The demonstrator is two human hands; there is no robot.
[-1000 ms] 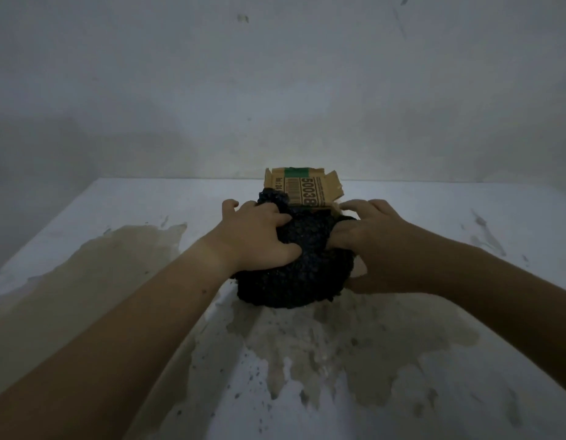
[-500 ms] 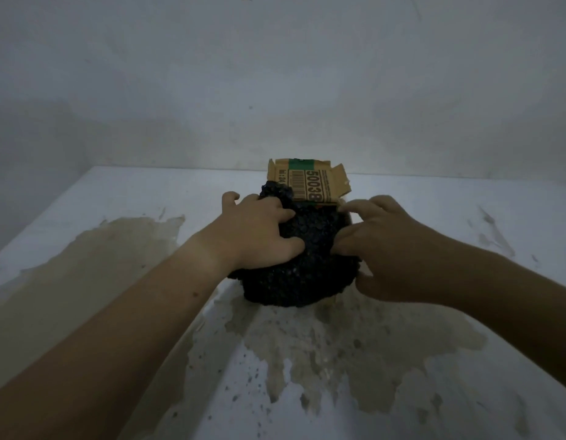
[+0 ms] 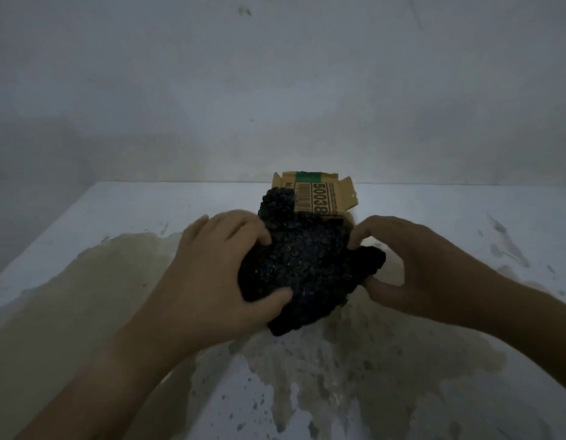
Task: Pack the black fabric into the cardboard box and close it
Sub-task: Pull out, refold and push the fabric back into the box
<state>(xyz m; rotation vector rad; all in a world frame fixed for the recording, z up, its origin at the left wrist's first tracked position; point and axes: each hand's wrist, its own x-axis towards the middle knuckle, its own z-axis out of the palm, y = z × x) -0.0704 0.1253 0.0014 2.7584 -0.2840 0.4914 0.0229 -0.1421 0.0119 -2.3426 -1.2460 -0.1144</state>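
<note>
A bunched black fabric with a bumpy knit texture sits in the middle of the view, in front of a small cardboard box. The box's printed flap with a barcode and a green stripe stands up behind the fabric; the rest of the box is hidden by the fabric. My left hand grips the fabric's left side, thumb pressed into its lower front. My right hand pinches the fabric's right end between thumb and fingers.
The white table carries a large brownish stain that spreads under and in front of the fabric. A grey wall rises right behind the table's far edge. Scuff marks lie at the right.
The bundle has spread wider and sagged nearer to me. My right hand shifted right and now pinches a pulled-out end; my left thumb moved lower on the fabric.
</note>
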